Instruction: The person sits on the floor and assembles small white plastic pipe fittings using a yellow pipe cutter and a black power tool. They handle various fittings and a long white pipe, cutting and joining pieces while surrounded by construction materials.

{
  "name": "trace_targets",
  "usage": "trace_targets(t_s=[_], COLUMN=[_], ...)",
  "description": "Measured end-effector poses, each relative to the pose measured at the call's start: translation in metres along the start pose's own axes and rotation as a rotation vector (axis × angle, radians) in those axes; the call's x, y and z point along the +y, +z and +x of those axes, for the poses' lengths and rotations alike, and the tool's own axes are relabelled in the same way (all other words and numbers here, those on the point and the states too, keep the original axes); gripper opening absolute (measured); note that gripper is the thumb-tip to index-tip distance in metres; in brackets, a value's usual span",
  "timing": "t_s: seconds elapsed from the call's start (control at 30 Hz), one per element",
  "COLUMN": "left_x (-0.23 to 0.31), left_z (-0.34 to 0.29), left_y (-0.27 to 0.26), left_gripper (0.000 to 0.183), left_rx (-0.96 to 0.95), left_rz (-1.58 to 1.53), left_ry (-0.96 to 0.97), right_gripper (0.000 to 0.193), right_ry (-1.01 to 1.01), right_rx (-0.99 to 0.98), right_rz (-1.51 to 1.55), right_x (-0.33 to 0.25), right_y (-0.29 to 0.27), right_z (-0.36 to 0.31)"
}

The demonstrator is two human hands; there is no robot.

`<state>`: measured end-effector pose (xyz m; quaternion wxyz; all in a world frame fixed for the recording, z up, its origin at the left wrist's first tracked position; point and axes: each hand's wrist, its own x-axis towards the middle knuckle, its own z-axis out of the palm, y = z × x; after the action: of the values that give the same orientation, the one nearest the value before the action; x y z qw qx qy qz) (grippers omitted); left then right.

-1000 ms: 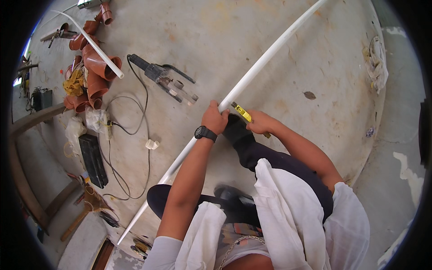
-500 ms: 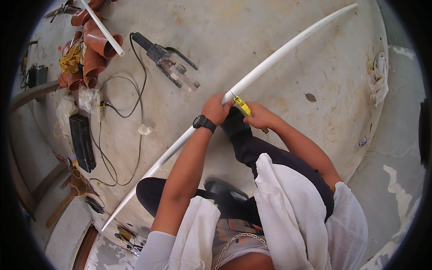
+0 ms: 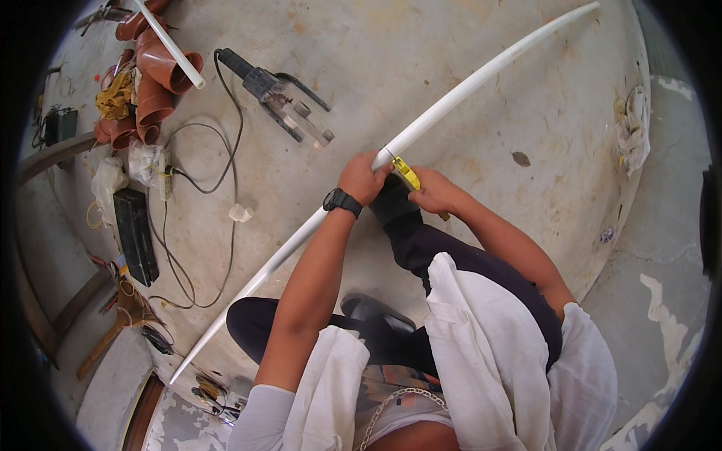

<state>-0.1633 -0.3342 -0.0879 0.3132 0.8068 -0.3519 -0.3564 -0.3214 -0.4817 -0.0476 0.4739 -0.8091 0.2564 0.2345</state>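
A long white pipe [image 3: 481,81] runs diagonally from the lower left to the upper right, passing over my bent knee. My left hand [image 3: 361,179], with a black watch at its wrist, is wrapped round the pipe near its middle. Just beyond it, my right hand [image 3: 435,191] grips a yellow pipe cutter [image 3: 405,173]. The cutter's head meets the pipe, and a thin dark line shows across the pipe there. My fingers hide part of the cutter, so I cannot tell how deep its blade sits. My shoe lies under this spot.
A black corded pipe-welding tool [image 3: 259,84] on a stand lies ahead on the concrete floor. To the left are brown pipe fittings [image 3: 154,101], a second white pipe [image 3: 174,49], a black case [image 3: 136,237] and plastic bags [image 3: 110,183]. A cable [image 3: 233,150] loops across the floor.
Both hands stay at the same spot on the pipe, with the cutter still against it. The whole view has shifted very slightly.
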Motion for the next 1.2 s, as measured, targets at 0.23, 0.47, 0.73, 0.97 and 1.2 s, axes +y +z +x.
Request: trace_targets(t_s=[0.23,0.47,0.73,0.97,1.2], left_x=[-0.002,-0.001,-0.003,0.005,-0.001], left_z=[0.001,0.001,0.0,0.0,0.004], left_y=[0.001,0.001,0.008,0.0,0.0], left_gripper=[0.038,0.037,0.036,0.036,0.036], left_rx=[0.0,-0.044,-0.03,-0.017,-0.027], left_rz=[-0.03,-0.024,-0.05,-0.047,-0.046], left_ry=[-0.005,-0.017,-0.038,-0.056,-0.049], right_gripper=[0.038,0.037,0.034,0.036,0.038], right_ry=[0.006,0.076,0.134,0.095,0.109], right_rx=[0.001,-0.018,0.007,0.032,-0.04], right_rz=[-0.015,0.001,-0.02,-0.006,0.058], right_x=[0.005,0.001,0.012,0.011,0.014], right_y=[0.003,0.001,0.011,0.011,0.007], right_z=[0.003,0.004,0.008,0.008,0.011])
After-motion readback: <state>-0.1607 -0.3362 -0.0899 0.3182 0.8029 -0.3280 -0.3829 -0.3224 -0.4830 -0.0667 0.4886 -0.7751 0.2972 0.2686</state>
